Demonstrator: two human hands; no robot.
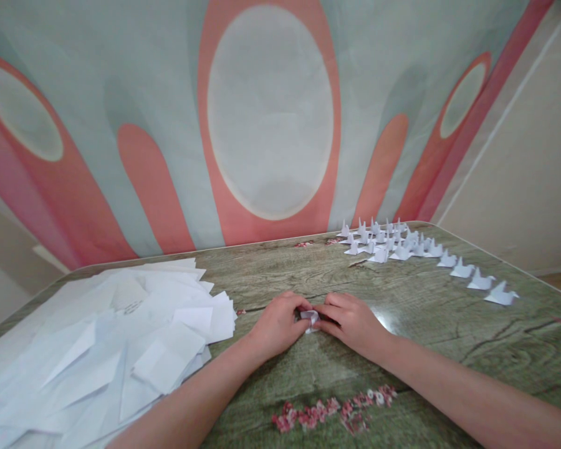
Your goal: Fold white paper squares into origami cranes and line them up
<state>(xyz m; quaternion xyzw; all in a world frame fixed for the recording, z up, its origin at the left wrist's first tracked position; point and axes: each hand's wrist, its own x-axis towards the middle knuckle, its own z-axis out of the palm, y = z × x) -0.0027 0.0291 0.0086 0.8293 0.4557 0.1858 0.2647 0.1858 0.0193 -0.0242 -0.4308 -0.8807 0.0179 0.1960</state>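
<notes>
Between my two hands, near the middle of the table, is a small piece of folded white paper point(310, 318). My left hand point(280, 321) pinches its left side between thumb and fingers. From the right, my right hand point(348, 321) grips the other side with thumb and fingertips. The fingers cover part of the paper, so its full shape is hidden. Several folded white paper birds point(401, 251) stand in a cluster at the back right, with a row trailing toward the right edge.
A large heap of loose white paper sheets point(88, 349) covers the table's left side, beside my left forearm. The wood-patterned table point(449, 349) bears a pink flower print point(331, 411) near its front. A wall with a coral and grey-green pattern point(271, 112) rises behind it.
</notes>
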